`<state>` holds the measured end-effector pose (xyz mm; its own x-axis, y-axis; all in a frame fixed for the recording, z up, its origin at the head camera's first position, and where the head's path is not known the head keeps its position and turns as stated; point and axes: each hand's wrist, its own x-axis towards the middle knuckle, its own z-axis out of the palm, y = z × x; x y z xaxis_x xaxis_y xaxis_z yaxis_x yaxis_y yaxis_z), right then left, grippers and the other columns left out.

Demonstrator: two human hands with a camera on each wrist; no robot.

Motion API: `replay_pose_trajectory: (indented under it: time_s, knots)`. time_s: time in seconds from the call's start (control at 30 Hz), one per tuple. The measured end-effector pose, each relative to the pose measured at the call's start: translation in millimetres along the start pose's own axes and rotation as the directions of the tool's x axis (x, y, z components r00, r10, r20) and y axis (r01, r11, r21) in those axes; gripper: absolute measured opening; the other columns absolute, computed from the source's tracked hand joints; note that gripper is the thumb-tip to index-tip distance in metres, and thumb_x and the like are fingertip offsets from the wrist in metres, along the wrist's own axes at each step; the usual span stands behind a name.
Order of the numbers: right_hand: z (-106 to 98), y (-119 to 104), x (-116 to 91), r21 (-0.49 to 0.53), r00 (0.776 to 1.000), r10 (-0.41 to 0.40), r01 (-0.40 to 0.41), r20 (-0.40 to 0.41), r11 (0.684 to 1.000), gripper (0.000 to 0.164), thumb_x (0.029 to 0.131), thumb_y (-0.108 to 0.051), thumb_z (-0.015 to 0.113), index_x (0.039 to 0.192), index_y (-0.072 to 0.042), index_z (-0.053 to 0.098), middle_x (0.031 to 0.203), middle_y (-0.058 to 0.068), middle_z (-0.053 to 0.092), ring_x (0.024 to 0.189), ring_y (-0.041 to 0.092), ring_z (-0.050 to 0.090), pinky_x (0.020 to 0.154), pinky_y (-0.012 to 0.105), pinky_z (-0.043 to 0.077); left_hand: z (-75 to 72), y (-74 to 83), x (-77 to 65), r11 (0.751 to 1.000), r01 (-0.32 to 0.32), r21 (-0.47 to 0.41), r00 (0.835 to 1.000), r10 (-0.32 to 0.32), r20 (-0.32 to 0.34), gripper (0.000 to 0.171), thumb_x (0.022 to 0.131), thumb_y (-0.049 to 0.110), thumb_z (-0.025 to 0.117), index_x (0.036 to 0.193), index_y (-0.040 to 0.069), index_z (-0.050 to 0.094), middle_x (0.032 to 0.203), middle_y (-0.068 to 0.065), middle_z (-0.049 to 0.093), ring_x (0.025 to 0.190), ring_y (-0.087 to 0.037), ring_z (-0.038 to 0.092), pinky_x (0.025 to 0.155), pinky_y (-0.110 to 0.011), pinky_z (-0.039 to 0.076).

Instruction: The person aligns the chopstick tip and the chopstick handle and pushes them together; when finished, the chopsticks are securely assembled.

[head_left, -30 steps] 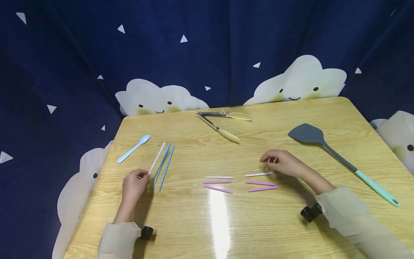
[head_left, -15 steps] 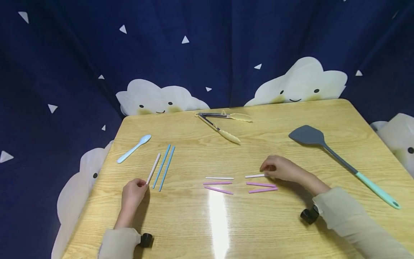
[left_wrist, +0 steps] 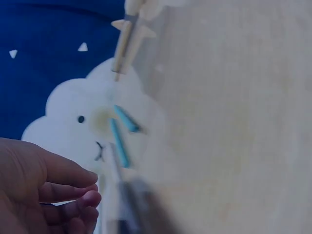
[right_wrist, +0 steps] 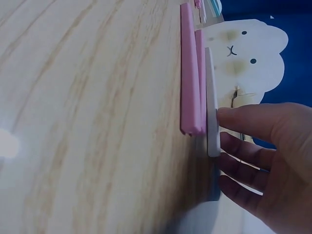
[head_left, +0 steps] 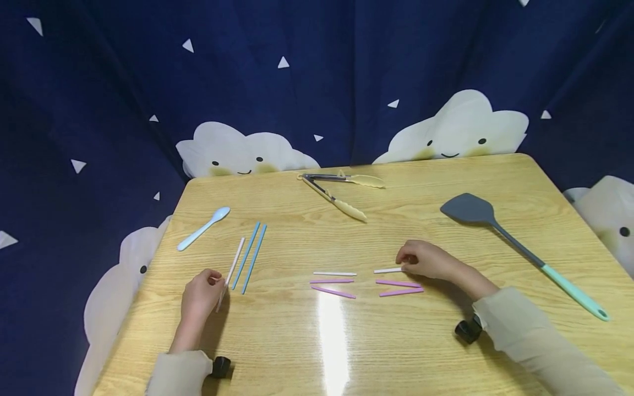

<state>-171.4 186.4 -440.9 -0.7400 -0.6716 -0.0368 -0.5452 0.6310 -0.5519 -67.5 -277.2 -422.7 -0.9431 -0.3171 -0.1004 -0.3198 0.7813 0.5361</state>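
My left hand [head_left: 199, 294] is beside a thin white stick [head_left: 237, 254] that lies slanted on the table. In the left wrist view the fingers are loosely bent, apart from that white stick [left_wrist: 116, 168]. Two blue sticks [head_left: 254, 259] lie just right of it. At the right, my right hand [head_left: 426, 259] has its fingertips at the near end of another white stick [head_left: 386, 270]. The right wrist view shows thumb and fingers against one side of that white stick [right_wrist: 211, 105], not wrapped round it. Two pink sticks [right_wrist: 190, 83] lie alongside.
Mid-table lie a white stick [head_left: 334, 274] and two pink sticks [head_left: 333, 292]. A light blue spoon [head_left: 204, 229] is at the left, yellow-tipped tongs [head_left: 327, 193] at the back, and a grey turner [head_left: 468, 209] at the right. A dark blue curtain [head_left: 346, 66] hangs behind the table.
My left hand brought its white stick nearer and down beside the blue sticks, then released it. My right hand lowered from above the other white stick to its end.
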Motion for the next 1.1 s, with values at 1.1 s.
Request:
replay_pose_trajectory:
  time_s: [1.1]
  knots:
    - [12.6,-3.7,-2.9,-0.003,0.998,-0.047,0.047,-0.043,0.999,0.012,0.078,-0.013,0.068,0.090,-0.012,0.065,0.085,-0.003,0.055,0.076,0.011,0.047,0.066,0.027,0.042,94.6,143.6,12.0,0.633,-0.766,-0.116,0.526,0.720,0.453,0.012,0.085,0.014,0.061,0.094,0.009,0.068,0.095,0.000,0.060,0.091,-0.016,0.053,0.076,-0.027,0.045]
